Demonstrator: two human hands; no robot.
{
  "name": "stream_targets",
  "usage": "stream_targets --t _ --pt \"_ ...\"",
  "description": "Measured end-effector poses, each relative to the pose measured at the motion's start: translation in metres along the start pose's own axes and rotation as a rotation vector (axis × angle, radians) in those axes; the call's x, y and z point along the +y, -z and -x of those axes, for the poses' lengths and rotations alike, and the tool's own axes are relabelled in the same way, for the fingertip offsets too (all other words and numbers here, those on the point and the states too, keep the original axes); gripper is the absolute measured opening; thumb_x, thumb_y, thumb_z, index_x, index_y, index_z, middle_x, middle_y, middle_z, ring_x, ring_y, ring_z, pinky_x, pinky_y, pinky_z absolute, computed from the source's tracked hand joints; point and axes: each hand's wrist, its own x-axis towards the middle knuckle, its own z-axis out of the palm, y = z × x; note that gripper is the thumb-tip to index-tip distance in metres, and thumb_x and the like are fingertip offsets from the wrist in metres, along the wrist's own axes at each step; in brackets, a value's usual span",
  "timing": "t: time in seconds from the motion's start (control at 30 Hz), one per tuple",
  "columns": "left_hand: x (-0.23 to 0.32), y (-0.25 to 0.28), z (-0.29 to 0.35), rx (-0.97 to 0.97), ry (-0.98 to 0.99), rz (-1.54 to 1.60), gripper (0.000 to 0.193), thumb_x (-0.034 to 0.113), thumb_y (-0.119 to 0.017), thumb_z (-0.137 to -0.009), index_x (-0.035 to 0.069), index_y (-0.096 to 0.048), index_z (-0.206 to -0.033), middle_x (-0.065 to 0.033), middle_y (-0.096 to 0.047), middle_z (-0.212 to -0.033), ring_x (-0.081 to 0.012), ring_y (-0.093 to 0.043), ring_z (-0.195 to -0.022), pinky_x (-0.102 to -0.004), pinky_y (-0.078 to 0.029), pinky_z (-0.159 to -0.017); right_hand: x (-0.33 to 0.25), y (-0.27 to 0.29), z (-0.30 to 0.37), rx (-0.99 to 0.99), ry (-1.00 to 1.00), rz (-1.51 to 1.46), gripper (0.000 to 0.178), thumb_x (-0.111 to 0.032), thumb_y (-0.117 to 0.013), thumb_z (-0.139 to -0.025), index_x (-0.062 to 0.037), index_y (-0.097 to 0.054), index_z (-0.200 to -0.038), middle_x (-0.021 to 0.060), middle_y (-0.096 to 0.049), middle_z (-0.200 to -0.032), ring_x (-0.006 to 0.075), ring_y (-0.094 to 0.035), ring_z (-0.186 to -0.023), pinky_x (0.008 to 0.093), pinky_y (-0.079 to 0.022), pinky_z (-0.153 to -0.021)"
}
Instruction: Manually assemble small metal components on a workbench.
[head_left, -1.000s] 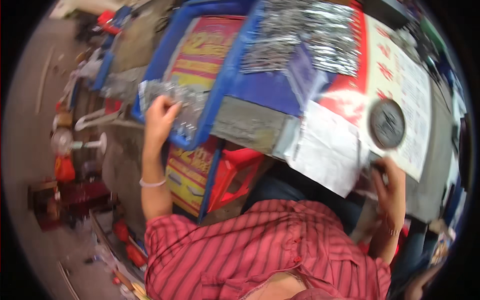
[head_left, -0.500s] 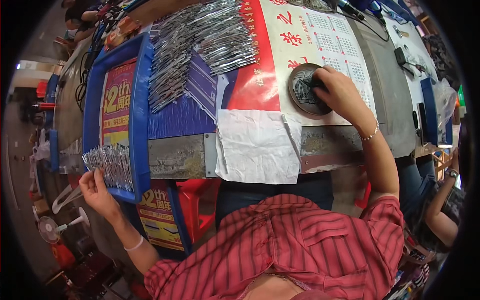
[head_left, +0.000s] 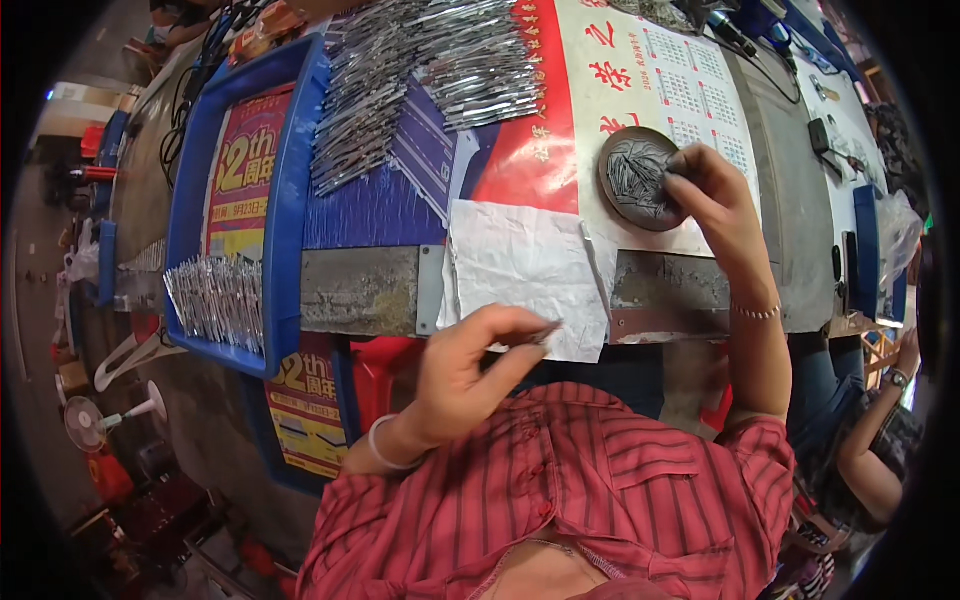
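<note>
My left hand [head_left: 470, 370] is over the near edge of a white paper sheet [head_left: 520, 250], thumb and forefinger pinched together. A small dark sliver shows at the fingertips, too small to name. My right hand [head_left: 718, 205] is at the right rim of a round brown dish [head_left: 612, 200], its fingers closed together; whatever is between them is hidden. Many thin dark metal pins [head_left: 638, 175] lie in the dish. To the left, a blue tray [head_left: 312, 130] holds a row of slim silvery metal pieces [head_left: 215, 300] at its near end.
Large piles of slim silvery pieces [head_left: 470, 65] lie on a purple sheet at the back. A calendar poster [head_left: 690, 90] lies under the dish. Cables and tools [head_left: 735, 35] are at the far right. Another person's arm [head_left: 875, 440] is at the right edge.
My left hand has moved right, from the silvery pieces in the blue tray to the white paper. My right hand has drawn back from inside the dish to its rim.
</note>
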Motion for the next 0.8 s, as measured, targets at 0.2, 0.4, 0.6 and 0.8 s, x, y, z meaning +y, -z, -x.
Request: stream_targets --t 0.2,0.4,0.6,0.8 --pt "-0.018 -0.022 -0.013 -0.087 0.056 0.061 0.015 0.002 -0.061 -0.086 -0.001 -0.058 -0.101 -0.0071 -0.063 -0.087 -0.0105 -0.06 -0.076 -0.0242 -0.049 -0.065 -0.005 -0.038 0.059 -0.19 -0.1 -0.415 0.017 -0.001 -0.06 -0.087 0.0022 -0.056 -0.103 0.008 -0.064 -0.084 0.0105 -0.062 -0.066 0.0218 -0.051 -0.061" --pt "-0.015 -0.023 -0.007 -0.162 0.167 0.095 0.018 -0.001 -0.055 -0.091 -0.003 -0.052 -0.108 -0.0049 -0.056 -0.094 -0.0078 -0.055 -0.079 -0.0213 -0.047 -0.069 -0.001 -0.063 0.078 -0.179 -0.131 -0.617 0.011 -0.007 -0.056 -0.091 -0.0016 -0.048 -0.096 0.01 -0.063 -0.085 0.0121 -0.063 -0.07 0.0233 -0.053 -0.061" --pt "-0.012 -0.025 -0.003 -0.101 0.171 0.116 0.012 0.002 -0.057 -0.088 -0.001 -0.057 -0.1 -0.0068 -0.064 -0.089 -0.0102 -0.062 -0.076 -0.0234 -0.05 -0.067 0.002 -0.071 0.083 -0.249 -0.083 -0.608 0.012 -0.01 -0.055 -0.093 -0.0016 -0.047 -0.094 0.0061 -0.059 -0.078 0.0084 -0.055 -0.062 0.0203 -0.045 -0.056" --pt "-0.01 -0.021 -0.001 -0.128 0.192 0.05 0.01 0.0 -0.057 -0.088 -0.002 -0.058 -0.098 -0.0079 -0.065 -0.089 -0.0109 -0.063 -0.077 -0.0241 -0.05 -0.067 0.002 -0.073 0.084 -0.248 -0.098 -0.52 0.013 -0.011 -0.055 -0.093 -0.001 -0.047 -0.093 0.0049 -0.058 -0.075 0.0066 -0.054 -0.06 0.0196 -0.044 -0.055"
